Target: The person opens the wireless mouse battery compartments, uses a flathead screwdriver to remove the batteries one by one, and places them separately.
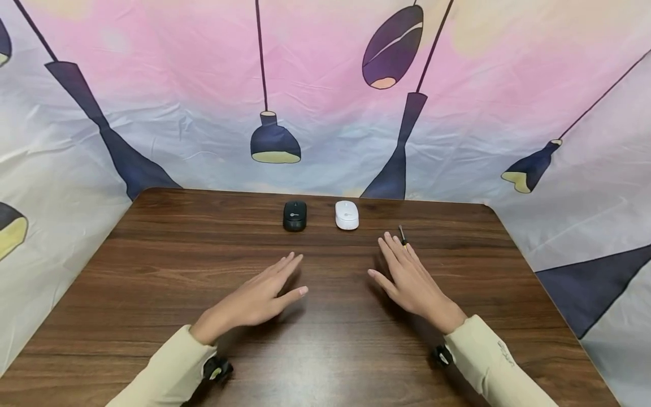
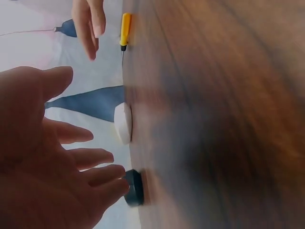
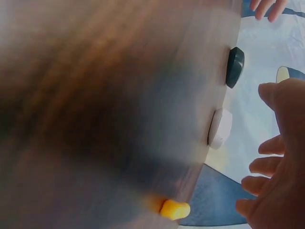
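Note:
Both hands hover over the wooden table with nothing in them. The left hand (image 1: 259, 297) has its fingers extended toward the middle and its thumb apart; it is nearest the black computer mouse (image 1: 295, 216). Beside that mouse, to the right, sits a white computer mouse (image 1: 347, 215). My right hand (image 1: 409, 280) reaches forward with straight fingers and partly covers a screwdriver (image 1: 401, 233) in the head view. In the left wrist view the screwdriver (image 2: 125, 31) shows a yellow handle, black collar and thin metal shaft.
The dark brown wooden table (image 1: 325, 350) has its far edge just behind the two mice. A patterned cloth (image 1: 203, 113) with printed lamps hangs behind and at the sides. A black wrist device (image 1: 217, 368) sits under the left sleeve cuff, another (image 1: 442, 356) under the right.

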Demonstrator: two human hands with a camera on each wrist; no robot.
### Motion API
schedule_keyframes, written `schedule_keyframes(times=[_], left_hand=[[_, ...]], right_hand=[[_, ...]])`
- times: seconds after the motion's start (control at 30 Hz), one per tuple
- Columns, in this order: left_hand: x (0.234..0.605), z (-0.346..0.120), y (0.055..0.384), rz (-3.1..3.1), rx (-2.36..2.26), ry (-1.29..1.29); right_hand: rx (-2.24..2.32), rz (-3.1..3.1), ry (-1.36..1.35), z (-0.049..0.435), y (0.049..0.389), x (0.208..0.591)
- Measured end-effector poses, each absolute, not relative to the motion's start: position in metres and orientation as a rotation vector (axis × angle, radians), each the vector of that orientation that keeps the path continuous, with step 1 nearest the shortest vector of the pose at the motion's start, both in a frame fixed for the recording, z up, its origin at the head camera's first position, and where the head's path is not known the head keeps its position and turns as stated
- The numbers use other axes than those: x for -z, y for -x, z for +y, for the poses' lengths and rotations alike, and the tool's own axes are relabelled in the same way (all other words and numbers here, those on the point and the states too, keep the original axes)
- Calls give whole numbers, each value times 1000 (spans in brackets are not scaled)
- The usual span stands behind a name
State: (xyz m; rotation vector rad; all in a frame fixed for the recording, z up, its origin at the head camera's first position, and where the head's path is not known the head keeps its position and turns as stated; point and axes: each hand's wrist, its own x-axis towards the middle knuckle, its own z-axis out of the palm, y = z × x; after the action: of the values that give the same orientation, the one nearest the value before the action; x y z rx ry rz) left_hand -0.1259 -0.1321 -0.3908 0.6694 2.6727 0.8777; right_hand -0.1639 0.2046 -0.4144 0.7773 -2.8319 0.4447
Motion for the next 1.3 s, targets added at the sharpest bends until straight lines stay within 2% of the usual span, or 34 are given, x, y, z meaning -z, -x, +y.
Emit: schedule_keyframes(times=[0.6,1.0,1.3], left_hand=[[400,-73,207,2645,-976,-661],[415,-48,232,2614,-1074,-577],[423,-39,251,2710,-1057,-563]], right_hand=[[-875,-2996,-621,165,230,404],[-1077,-2946,-469,151,261,426],[-1086,-2977,-502,143,277,424]])
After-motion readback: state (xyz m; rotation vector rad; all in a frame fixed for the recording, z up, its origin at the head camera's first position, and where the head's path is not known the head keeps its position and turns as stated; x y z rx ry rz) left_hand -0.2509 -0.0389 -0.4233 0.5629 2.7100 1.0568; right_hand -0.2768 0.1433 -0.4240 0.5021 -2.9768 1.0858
